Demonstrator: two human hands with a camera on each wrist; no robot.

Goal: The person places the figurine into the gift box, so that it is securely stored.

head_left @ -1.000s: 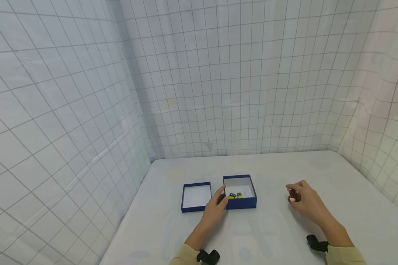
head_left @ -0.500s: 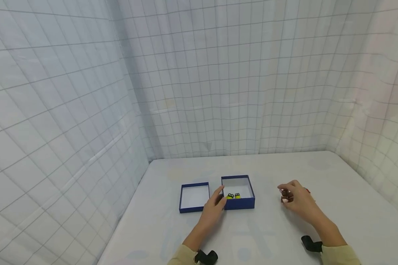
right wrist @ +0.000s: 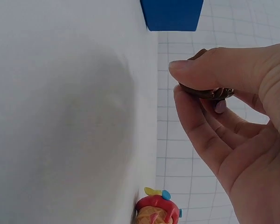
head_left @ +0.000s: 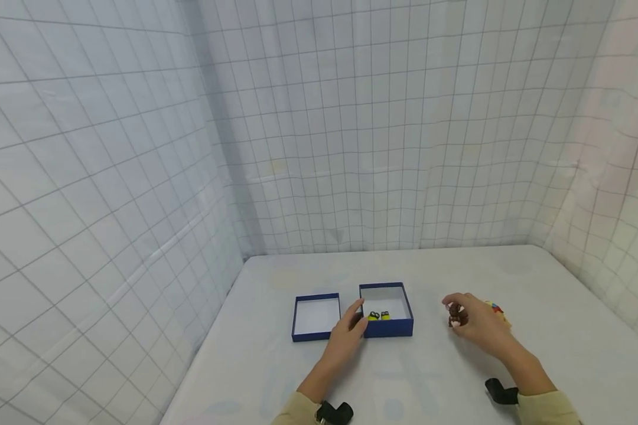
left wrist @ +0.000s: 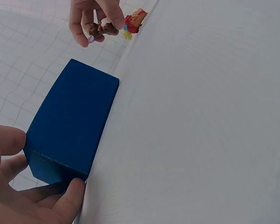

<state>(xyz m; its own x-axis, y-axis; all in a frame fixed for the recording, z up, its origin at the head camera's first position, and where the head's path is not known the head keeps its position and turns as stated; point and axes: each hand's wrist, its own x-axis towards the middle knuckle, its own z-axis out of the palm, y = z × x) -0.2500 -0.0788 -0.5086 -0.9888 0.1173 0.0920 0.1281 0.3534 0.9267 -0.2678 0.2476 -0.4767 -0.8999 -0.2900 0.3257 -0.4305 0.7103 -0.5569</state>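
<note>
My left hand [head_left: 344, 337] holds the left end of an open blue box [head_left: 388, 328] with a white inside, its thumb and fingers on the walls at the near corner. Two small yellow-and-black toys [head_left: 385, 315] show inside near the front wall. Off to the right, my right hand [head_left: 481, 323] pinches a small brown toy figure [left wrist: 102, 30] with pale pink bits between thumb and fingertips, raised over the table. Most of the figure is hidden by the fingers in the right wrist view. Behind that hand lies an ice-cream-cone toy [right wrist: 157, 210] with red topping and blue and yellow bits.
A shallow blue-rimmed lid [head_left: 316, 337], white inside, lies flat just left of the box. The white-covered table [head_left: 430, 378] ends at hanging white sheets with a grid pattern [head_left: 345, 147] at the back and sides.
My right hand has moved slightly left toward the box with the brown figure, uncovering the ice-cream-cone toy. My left hand stays at the box.
</note>
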